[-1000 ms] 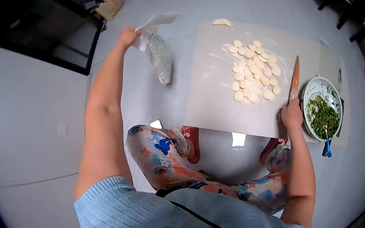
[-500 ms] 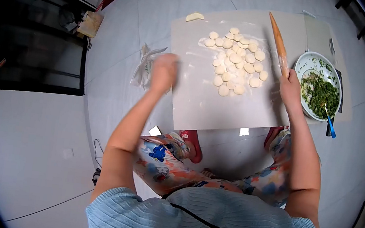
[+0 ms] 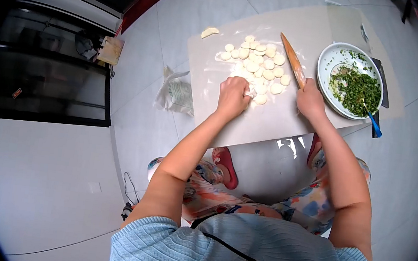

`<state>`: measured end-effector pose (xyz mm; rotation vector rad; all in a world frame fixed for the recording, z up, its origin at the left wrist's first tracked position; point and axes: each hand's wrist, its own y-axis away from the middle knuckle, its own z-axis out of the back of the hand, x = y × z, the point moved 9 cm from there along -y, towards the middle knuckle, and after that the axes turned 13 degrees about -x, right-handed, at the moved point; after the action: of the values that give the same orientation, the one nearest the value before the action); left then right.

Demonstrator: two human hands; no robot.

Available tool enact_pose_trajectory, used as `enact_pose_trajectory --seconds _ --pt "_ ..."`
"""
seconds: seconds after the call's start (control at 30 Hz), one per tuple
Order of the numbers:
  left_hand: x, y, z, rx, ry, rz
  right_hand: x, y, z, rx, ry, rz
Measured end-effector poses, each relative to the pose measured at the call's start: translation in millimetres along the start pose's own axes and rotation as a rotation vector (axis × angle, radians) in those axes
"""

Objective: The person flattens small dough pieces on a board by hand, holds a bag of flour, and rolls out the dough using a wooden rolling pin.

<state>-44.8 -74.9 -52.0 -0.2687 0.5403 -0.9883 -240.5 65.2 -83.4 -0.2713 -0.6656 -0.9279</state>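
Observation:
Several small flattened rounds of dough (image 3: 269,64) lie dusted with flour on the pale board (image 3: 242,132). My left hand (image 3: 232,98) is at the near left edge of these rounds, its fingers curled closed. White powder shows around its fingertips; what they grip is hidden. A wooden rolling pin with tapered ends (image 3: 293,59) is in my right hand (image 3: 310,97), which wraps round its near end. The pin points away from me, to the right of the dough.
Right of my right hand stands a white bowl (image 3: 321,71) of chopped green filling (image 3: 356,90), with a blue-handled spoon (image 3: 376,126) in it. A pale crescent-shaped dough piece (image 3: 210,32) lies at the far left. An open plastic bag (image 3: 177,94) sits beside the board's left edge.
My left hand has moved right, from near the plastic bag to the dough rounds. The rolling pin stays in my right hand. The whole view has shifted a little.

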Motion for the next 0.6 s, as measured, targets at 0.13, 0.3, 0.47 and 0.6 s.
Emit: enact_pose_trajectory --seconds 0.13,0.3,0.47,0.6 --pt "12 8 10 -0.004 0.1 0.225 -7 2 -7 -0.046 0.017 0.05" --pt "34 15 -2 -0.081 0.322 0.446 -9 10 -24 0.073 0.221 0.138" --pt "51 31 -24 -0.073 0.977 1.063 33 21 7 -0.075 0.267 0.309" --pt "27 20 -19 -0.155 1.081 1.052 60 16 -38 0.25 -0.539 0.095"
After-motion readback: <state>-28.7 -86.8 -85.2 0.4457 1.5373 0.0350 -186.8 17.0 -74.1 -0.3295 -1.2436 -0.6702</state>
